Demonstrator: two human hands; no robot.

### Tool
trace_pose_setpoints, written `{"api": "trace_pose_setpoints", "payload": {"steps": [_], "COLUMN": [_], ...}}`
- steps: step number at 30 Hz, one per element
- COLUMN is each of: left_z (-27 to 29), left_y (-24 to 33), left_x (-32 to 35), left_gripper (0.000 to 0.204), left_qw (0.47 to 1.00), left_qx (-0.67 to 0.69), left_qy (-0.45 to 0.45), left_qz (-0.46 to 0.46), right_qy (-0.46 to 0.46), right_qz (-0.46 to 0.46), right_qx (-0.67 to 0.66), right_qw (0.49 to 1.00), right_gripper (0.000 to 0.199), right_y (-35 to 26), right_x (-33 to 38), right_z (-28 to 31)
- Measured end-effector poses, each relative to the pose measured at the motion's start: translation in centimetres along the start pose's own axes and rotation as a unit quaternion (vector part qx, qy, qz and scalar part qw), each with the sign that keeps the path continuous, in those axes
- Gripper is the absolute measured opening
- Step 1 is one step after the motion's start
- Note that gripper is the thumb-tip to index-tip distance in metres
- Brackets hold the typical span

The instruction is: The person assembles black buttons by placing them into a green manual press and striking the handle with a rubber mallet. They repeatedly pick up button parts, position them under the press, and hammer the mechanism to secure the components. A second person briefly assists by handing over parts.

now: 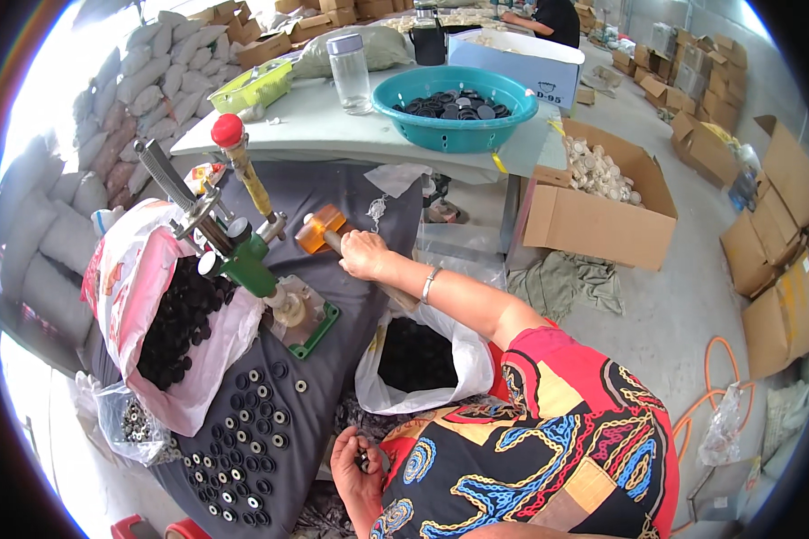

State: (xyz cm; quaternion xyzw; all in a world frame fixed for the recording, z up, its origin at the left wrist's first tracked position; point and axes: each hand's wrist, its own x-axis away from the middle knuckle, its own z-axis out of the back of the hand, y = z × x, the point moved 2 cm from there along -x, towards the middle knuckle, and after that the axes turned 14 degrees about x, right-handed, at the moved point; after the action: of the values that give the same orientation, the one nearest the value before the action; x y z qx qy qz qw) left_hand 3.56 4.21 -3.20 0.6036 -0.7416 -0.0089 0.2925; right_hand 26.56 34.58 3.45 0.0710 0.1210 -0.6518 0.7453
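My right hand [365, 255] grips the handle of a mallet [322, 229] with an amber-orange head, held beside a green hand press [251, 268]. The press has a red ball-topped lever [227, 131] and stands on the dark cloth [328, 310]. Low in front of my body, my left hand [355, 463] is closed, its curled fingers round a small black piece [362, 461]. Many small black rings [265, 410], some with pale metal centres, lie on the cloth to the left of that hand. Below my right forearm sits a white plastic bag [473, 352] of black pieces.
A pink-and-white sack [123, 296] spills black caps left of the press. Beyond it, a pale table [306, 135] carries a teal basin [458, 135], a clear bottle [349, 76] and a green basket [252, 87]. An open carton [600, 229] stands right. Another person [557, 22] is at the far end.
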Motion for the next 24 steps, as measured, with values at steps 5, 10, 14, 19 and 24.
{"api": "trace_pose_setpoints", "payload": {"steps": [5,10,14,19,24], "left_z": [-1.1,0.7,0.7,1.2,1.5], "left_y": [0.1,-0.3,-0.2,0.5,0.8], "left_x": [0.8,0.1,0.8,1.8,2.4], "left_gripper": [0.024,0.020,0.016,0.020,0.020], "left_qw": [0.999,0.999,0.998,0.998,0.998], "left_qx": [-0.040,0.032,0.047,0.046,0.050], "left_qy": [0.016,-0.013,-0.030,-0.021,0.000], "left_qz": [0.001,0.017,0.001,-0.025,-0.035], "right_qy": [0.206,0.201,0.060,-0.029,0.002], "right_qz": [0.106,0.297,0.377,0.398,0.387], "right_qx": [0.081,-0.138,-0.112,-0.002,0.046], "right_qw": [0.969,0.923,0.918,0.917,0.921], "right_gripper": [0.017,0.019,0.032,0.025,0.020], "right_y": [-3.1,-10.6,-15.7,-19.9,-20.3], "right_x": [2.5,7.2,7.3,7.3,6.4], "right_z": [3.1,6.5,4.0,1.4,0.0]}}
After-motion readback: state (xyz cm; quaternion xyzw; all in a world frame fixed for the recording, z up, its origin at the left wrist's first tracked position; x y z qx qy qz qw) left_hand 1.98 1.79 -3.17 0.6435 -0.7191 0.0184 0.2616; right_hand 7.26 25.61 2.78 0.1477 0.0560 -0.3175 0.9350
